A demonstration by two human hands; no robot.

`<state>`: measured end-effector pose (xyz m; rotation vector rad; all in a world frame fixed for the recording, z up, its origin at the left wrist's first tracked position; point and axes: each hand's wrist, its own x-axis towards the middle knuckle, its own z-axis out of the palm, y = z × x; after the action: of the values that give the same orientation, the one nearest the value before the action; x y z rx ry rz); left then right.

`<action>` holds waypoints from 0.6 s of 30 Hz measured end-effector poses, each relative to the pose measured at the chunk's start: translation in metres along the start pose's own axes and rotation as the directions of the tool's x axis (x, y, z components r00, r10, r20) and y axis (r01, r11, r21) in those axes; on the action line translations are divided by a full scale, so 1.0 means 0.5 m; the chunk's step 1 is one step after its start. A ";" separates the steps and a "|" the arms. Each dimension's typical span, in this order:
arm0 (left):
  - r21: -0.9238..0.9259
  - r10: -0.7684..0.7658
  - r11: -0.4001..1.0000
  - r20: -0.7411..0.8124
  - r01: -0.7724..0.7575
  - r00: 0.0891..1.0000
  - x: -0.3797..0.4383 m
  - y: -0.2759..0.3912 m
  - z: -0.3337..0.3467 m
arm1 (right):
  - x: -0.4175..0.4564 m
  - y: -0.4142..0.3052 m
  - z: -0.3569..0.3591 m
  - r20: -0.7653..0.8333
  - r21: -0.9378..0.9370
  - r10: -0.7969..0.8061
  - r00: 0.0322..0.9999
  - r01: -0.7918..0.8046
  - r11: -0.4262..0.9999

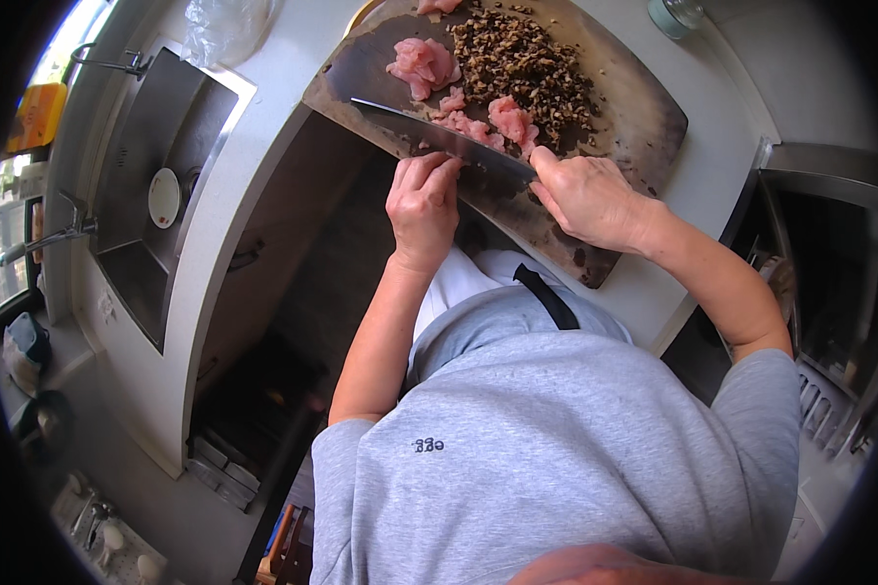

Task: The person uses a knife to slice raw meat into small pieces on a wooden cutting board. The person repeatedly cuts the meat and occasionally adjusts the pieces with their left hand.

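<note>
My right hand (pixel 593 197) grips a cleaver; its handle is hidden in my fist. The broad dark blade (pixel 475 153) stretches leftward over a large worn cutting board (pixel 651 124), near the board's front edge. My left hand (pixel 426 205) has its fingers curled at the near side of the blade; whether they pinch anything is hidden. Just beyond the blade lie chopped pieces of raw pink meat (pixel 512 121). A bigger clump of sliced raw meat (pixel 423 67) sits farther left. Next to it spreads a heap of finely chopped brown bits (pixel 527 66), perhaps mushroom.
A steel sink (pixel 135 212) with a white dish (pixel 164 197) in it is at the left. A clear plastic bag (pixel 223 29) lies on the counter (pixel 278 66). At the upper right stands a glass jar (pixel 674 16). The board overhangs the counter's edge towards my body.
</note>
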<state>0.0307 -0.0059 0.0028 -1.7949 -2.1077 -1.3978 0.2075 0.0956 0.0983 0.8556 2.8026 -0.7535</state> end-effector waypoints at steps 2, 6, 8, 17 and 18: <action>0.004 0.010 1.000 0.003 -0.010 1.000 0.002 0.004 0.001 | -0.012 0.008 -0.004 -0.001 0.039 0.015 1.000 -0.015 0.999; -0.019 0.019 1.000 -0.015 -0.020 1.000 0.000 0.001 0.007 | -0.049 0.022 -0.029 0.091 0.102 0.117 0.989 -0.126 0.987; -0.027 0.020 0.999 -0.032 -0.021 0.999 -0.004 0.000 0.008 | -0.053 0.015 -0.045 0.118 0.104 0.129 0.985 -0.141 0.984; 0.007 0.047 0.999 -0.015 -0.047 0.999 -0.009 0.005 0.005 | -0.012 0.001 -0.010 0.055 0.058 0.013 0.998 -0.016 0.998; 0.017 0.055 0.998 -0.002 -0.055 0.999 -0.010 0.004 0.001 | -0.014 0.001 -0.005 0.052 0.075 0.012 0.999 -0.016 0.997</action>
<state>0.0342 -0.0097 0.0009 -1.8295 -2.0466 -1.3647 0.2139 0.0937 0.1018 0.8532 2.7361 -0.8708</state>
